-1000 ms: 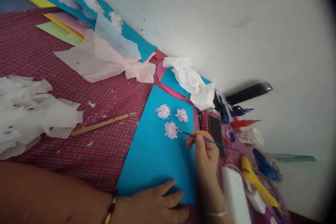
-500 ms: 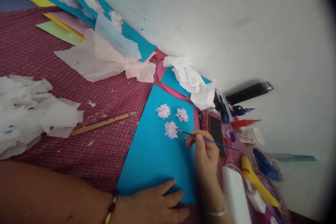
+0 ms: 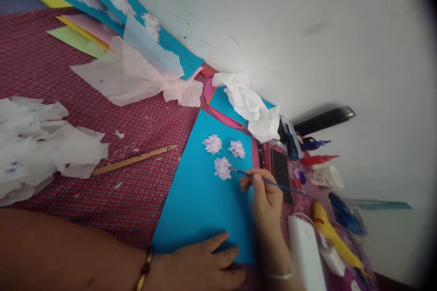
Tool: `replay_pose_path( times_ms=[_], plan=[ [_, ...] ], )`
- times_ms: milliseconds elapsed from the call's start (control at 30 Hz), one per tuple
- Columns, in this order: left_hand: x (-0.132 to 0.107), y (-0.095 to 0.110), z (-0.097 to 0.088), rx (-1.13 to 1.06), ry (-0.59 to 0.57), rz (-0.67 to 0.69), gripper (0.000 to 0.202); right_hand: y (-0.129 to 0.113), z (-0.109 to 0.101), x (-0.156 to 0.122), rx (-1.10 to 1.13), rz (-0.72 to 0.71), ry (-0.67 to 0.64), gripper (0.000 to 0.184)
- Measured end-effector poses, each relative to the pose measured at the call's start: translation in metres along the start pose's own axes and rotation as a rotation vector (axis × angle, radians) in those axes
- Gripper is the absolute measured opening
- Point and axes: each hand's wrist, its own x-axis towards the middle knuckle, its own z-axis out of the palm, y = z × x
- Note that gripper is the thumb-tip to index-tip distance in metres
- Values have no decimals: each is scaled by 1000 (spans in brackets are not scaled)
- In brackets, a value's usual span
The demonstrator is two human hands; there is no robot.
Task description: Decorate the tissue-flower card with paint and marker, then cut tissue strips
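The right hand (image 3: 264, 195) pinches a slim blue-handled paintbrush (image 3: 283, 186) between thumb and fingers, its tip touching the right edge of a round, ruffled white-and-lilac paper tuft (image 3: 223, 168). This tuft is on a bright blue rectangular paper sheet (image 3: 205, 213), just below two similar small lilac-tinged paper puffs (image 3: 212, 144) that sit side by side near the sheet's upper end. The left hand (image 3: 201, 261) lies palm down across the sheet's lower edge, fingers spread and holding nothing. Left of the sheet, a long tan wooden pencil (image 3: 136, 159) rests on a red plaid fabric cloth (image 3: 136, 204), its pointed end near the sheet and its other end beside a heap of crumpled white tissue paper (image 3: 44, 145). Beyond the right hand stand a white printed paper cup (image 3: 324, 176) and, nearer, a flat dark rectangular slab (image 3: 280, 173).
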Motion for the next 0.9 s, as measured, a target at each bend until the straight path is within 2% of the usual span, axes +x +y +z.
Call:
replay_pose_path(
  times_ms=[900],
  plan=[
    [0, 1, 2, 14, 10, 6, 21, -1, 0, 0, -6, 2, -12, 24]
  ],
)
